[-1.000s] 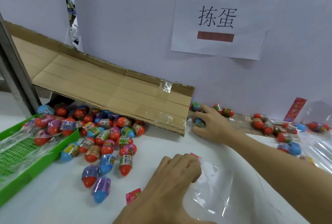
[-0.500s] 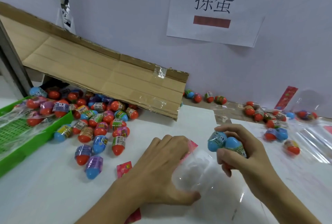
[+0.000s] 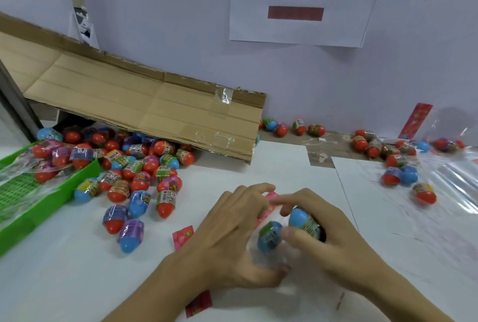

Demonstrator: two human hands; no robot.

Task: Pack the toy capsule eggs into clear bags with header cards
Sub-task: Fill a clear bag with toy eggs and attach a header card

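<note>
Blue-capped, 2 capsule eggs (image 3: 289, 231) sat in my right hand (image 3: 328, 241), thumb and curled fingers gripping them just above the white table (image 3: 64, 283). My left hand (image 3: 232, 239) lay against them with its fingers curled around the mouth of a clear bag (image 3: 269, 259); the film was too blurred to tell the grip exactly. A pink header card (image 3: 269, 208) peeked out between my hands. Left of me, a heap of loose eggs (image 3: 134, 174) spilled from under a sloping cardboard sheet (image 3: 155, 109) toward a green tray (image 3: 46, 205). More eggs (image 3: 398, 166) and clear film lay scattered to the right, below a paper sign (image 3: 297, 3) on the wall.
</note>
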